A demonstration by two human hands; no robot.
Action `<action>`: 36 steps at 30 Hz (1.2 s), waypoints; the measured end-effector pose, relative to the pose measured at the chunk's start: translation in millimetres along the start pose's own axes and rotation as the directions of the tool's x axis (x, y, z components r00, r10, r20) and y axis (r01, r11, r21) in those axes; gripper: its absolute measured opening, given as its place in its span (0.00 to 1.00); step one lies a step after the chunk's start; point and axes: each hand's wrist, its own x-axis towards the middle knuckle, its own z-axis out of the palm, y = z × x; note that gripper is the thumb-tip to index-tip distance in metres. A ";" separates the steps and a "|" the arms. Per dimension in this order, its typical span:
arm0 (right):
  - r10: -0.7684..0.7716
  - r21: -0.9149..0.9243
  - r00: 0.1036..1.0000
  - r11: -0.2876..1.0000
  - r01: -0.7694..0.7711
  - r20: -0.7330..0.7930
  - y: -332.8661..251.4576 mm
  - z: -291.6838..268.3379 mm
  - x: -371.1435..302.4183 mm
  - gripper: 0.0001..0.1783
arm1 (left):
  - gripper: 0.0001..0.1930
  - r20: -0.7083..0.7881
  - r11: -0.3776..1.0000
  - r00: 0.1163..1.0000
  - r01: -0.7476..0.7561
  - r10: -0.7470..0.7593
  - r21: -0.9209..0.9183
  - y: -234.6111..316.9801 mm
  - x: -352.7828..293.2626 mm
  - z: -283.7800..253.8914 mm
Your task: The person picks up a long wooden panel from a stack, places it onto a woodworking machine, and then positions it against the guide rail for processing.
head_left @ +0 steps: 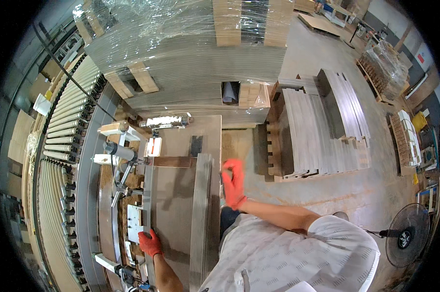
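Observation:
My left hand (150, 243), in a red glove, is closed at the left side of the brown work table (173, 194). Its fingers curl over a long narrow grey plank (148, 194), beside a white metal plate (134, 224). My right hand (233, 185), also red-gloved, is raised near the table's right edge, with its fingers curled. Something small and dark shows by its fingertips, too blurred to name. Between my hands a stack of long grey planks (200, 219) lies along the right part of the table.
A roller conveyor (64, 131) runs along the left. Metal arms with a cylinder (121, 152) stand over the table's left side. Ahead rises a large film-wrapped stack of boards (190, 63). Stacked grey planks (307, 131) lie on a pallet at right; a black fan (405, 238) stands nearer.

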 end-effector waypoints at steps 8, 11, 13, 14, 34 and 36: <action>-0.340 0.328 -0.087 0.758 0.564 0.936 -111.2 39.1 -47.0 0.36 | 0.25 -0.013 1.000 1.000 0.023 -0.024 -0.003 -4.9 2.2 3.6; -0.104 0.367 -0.401 0.653 0.663 0.910 -111.5 58.3 -69.5 0.43 | 0.25 -0.048 0.996 0.998 -0.040 0.036 -0.076 -10.9 0.9 8.3; 0.011 0.362 -0.468 0.618 0.698 0.884 -106.4 74.3 -85.3 0.44 | 0.25 -0.087 0.992 0.995 -0.063 0.053 -0.108 -3.7 3.7 1.1; 0.044 0.352 -0.470 0.602 0.717 0.882 -104.0 79.2 -88.0 0.44 | 0.26 -0.090 0.984 0.995 -0.068 0.054 -0.162 -4.5 4.9 -2.1; -0.069 0.338 -0.373 0.599 0.726 0.925 -74.0 90.5 -98.4 0.34 | 0.30 -0.029 0.996 0.999 -0.022 0.019 -0.089 -15.4 12.7 -16.1; -0.076 0.339 -0.371 0.606 0.720 0.926 -73.5 88.3 -98.6 0.34 | 0.30 -0.004 0.996 1.000 -0.003 0.003 -0.094 -12.8 12.1 -19.8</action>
